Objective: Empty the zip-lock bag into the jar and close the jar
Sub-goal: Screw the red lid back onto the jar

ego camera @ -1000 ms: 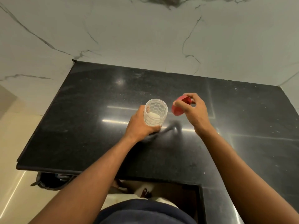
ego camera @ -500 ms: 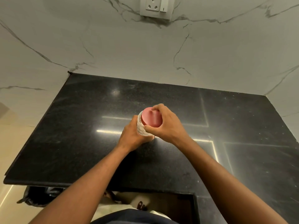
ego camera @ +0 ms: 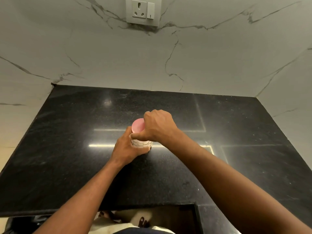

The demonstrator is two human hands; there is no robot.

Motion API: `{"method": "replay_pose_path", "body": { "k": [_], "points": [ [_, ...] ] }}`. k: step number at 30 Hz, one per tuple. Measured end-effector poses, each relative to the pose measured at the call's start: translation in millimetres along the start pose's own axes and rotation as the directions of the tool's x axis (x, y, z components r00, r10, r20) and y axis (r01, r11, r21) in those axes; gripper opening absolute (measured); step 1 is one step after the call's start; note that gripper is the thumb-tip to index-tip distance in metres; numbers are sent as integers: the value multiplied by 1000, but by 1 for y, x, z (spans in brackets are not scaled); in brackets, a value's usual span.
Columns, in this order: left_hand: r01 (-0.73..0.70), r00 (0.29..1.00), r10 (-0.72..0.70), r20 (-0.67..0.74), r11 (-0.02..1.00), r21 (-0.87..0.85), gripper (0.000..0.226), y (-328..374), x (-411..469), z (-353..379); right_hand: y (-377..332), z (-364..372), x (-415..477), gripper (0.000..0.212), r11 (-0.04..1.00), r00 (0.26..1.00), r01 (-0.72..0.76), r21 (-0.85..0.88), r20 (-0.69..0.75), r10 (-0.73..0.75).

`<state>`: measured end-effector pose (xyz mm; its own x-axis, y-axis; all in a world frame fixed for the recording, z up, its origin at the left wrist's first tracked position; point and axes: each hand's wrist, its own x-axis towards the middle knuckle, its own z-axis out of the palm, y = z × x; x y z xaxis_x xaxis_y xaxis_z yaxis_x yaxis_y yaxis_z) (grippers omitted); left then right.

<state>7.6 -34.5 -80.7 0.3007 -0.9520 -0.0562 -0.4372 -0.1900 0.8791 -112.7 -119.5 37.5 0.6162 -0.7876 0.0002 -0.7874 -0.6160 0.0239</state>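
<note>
A clear patterned jar (ego camera: 141,144) stands upright in the middle of the black countertop (ego camera: 67,149). My left hand (ego camera: 125,150) wraps around its lower body from the left. A pink-red lid (ego camera: 137,126) sits on top of the jar. From the right, my right hand (ego camera: 157,127) grips the lid, fingers curled over its far edge and thumb pressed along the near side. The hands hide most of the jar. No zip-lock bag is in view.
A white marble wall rises behind the counter, with a socket and switch plate (ego camera: 143,10) at the top. The counter's front edge (ego camera: 50,211) runs near my body, with a cut-out at the lower right. A dark object (ego camera: 22,223) lies below the edge at the left.
One second ago my right hand held the lid in the air beside the open jar. It has since brought the lid onto the jar's mouth and now grips it there. My head tilted up.
</note>
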Motion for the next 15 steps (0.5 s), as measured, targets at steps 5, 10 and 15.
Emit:
{"method": "replay_pose_path", "body": {
  "k": [5, 10, 15],
  "points": [
    [8, 1000, -8, 3, 1000, -16, 86, -2, 1, 1, 4, 2, 6, 64, 996, 993, 9, 88, 119, -20],
    [-7, 1000, 8, 26, 999, -46, 101, -4, 0, 1, 9, -5, 15, 78, 987, 966, 93, 132, 228, -122],
    [4, 1000, -3, 22, 999, -51, 99, -4, -1, 1, 10, -12, 18, 93, 970, 933, 186, 154, 282, -224]
  ]
}}
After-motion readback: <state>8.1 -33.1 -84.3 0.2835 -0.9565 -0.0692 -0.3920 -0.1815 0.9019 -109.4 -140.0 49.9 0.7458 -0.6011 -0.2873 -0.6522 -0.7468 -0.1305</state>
